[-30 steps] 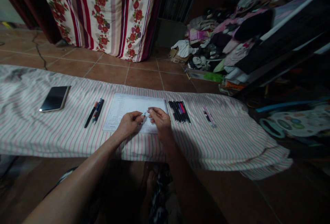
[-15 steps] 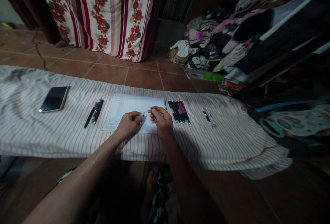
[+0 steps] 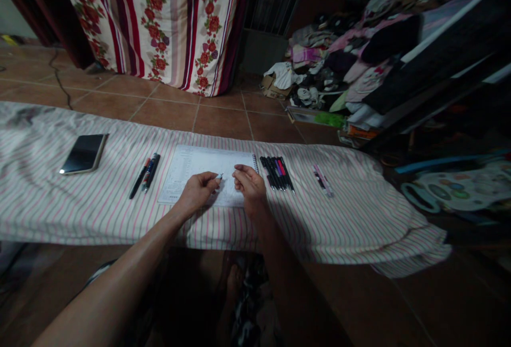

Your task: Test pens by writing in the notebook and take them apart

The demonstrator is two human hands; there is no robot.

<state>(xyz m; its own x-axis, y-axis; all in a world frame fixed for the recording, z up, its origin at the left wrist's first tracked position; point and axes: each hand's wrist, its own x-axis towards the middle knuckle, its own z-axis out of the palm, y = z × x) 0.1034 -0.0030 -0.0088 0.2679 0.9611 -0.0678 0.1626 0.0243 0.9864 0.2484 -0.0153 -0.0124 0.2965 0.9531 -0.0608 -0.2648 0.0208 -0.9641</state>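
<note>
My left hand point(image 3: 198, 189) is closed in a pinch over the notebook, with a small pale bluish piece point(image 3: 219, 175) at its fingertips. The kind of this piece is too small to make out. Just to the right, my right hand point(image 3: 250, 183) also has thumb and fingers drawn together; whatever they may hold cannot be seen. A gap separates the two hands. Beneath them lies an open spiral notebook point(image 3: 199, 158) with printed or written pages. Several dark pens point(image 3: 275, 172), one with red and one with purple, lie in a row by its spiral edge.
Left of the notebook are a few pens point(image 3: 148, 174) and a dark-screened tablet or phone point(image 3: 84, 153). A pink-and-clear pen-like item point(image 3: 322, 179) lies at right. Everything rests on a striped cloth point(image 3: 351, 214). Beyond are a floral curtain point(image 3: 171, 22) and a heap of clothes point(image 3: 335, 65).
My hands have drawn slightly apart, the left one shifting a little leftward with the small pale piece still at its fingertips. The things on the cloth stay in place.
</note>
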